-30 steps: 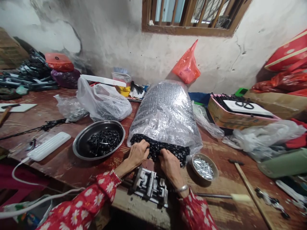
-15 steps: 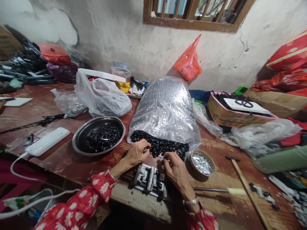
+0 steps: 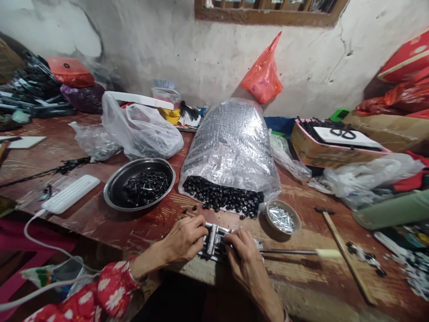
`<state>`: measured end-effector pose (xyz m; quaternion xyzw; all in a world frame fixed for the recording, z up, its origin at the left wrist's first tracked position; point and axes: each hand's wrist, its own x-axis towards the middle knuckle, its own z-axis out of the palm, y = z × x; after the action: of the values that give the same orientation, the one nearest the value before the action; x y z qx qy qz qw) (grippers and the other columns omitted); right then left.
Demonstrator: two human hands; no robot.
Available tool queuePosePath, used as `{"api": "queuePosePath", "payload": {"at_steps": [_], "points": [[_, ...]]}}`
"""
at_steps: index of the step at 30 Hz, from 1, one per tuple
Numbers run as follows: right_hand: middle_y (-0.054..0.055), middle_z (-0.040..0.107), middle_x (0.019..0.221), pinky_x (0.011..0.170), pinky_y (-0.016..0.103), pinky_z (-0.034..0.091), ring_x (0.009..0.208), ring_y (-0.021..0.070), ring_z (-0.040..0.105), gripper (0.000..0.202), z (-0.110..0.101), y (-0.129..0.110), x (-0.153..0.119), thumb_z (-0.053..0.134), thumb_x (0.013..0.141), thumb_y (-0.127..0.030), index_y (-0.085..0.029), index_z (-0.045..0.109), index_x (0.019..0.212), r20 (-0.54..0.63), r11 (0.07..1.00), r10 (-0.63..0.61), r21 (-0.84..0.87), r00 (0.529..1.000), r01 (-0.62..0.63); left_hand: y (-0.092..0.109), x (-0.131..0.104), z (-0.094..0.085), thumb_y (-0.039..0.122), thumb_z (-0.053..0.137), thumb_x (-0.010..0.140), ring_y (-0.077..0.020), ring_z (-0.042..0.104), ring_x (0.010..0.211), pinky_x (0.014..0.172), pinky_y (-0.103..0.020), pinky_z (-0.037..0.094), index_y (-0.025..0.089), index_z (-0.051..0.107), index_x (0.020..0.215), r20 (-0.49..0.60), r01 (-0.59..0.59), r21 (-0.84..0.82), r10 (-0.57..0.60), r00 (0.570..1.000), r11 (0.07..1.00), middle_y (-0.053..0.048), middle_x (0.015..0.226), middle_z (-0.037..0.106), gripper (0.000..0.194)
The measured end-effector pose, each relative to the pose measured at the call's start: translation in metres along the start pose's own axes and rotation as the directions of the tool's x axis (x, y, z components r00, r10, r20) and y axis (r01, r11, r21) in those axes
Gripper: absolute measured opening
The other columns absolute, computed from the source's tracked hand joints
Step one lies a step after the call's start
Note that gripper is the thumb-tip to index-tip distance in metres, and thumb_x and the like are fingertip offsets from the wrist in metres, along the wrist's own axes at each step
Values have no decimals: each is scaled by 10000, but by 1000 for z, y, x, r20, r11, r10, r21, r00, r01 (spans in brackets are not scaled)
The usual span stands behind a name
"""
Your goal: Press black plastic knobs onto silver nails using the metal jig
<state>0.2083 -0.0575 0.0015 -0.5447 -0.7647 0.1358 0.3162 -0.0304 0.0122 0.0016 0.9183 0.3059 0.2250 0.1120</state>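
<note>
A small metal jig (image 3: 212,241) with dark slots and pale bars lies at the table's front edge. At its left end is my left hand (image 3: 186,239), fingers bent and pressed together at the tips. My right hand (image 3: 243,252) is closed over the jig's right half, thumb and fingers pinched down on it. Whatever is between the fingertips of either hand is hidden. Just behind the jig, small round black plastic parts (image 3: 223,197) spill from the mouth of a large clear bubble-wrap bag (image 3: 234,138). A rod with a pale handle (image 3: 326,253) extends right from the jig.
A steel bowl (image 3: 110,197) of black pieces stands left, a small bowl (image 3: 296,227) of metal pins right. A hammer (image 3: 346,259) lies farther right near a green cylinder (image 3: 392,212). A white power strip (image 3: 72,194) and plastic bag (image 3: 144,134) are left.
Both hands have come back from the pile of black parts to the jig, now covering its two ends. The view has tilted slightly downward.
</note>
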Motion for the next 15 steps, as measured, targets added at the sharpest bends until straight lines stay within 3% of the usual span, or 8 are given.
{"api": "queuePosePath", "payload": {"at_steps": [9,15], "points": [[68,595,966,769,359,461,904,226,540,225,8,0,0,489,987,-94,-204,636,1118,-107,993,-66,-101,992,55,-4,6,4,68,520,893,-186,623,894,804,-306,487,186,680,1058,-121,-3,-161,-17,993,987,-57,973,670,258],[79,633,1032,765,378,439,930,252,520,262,10,3,4,495,988,-102,-229,671,1135,-52,972,-50,-232,997,36,-3,5,8,122,564,934,-205,618,960,854,-336,505,187,713,1034,-157,58,-144,-81,984,988,-68,1036,687,191]]}}
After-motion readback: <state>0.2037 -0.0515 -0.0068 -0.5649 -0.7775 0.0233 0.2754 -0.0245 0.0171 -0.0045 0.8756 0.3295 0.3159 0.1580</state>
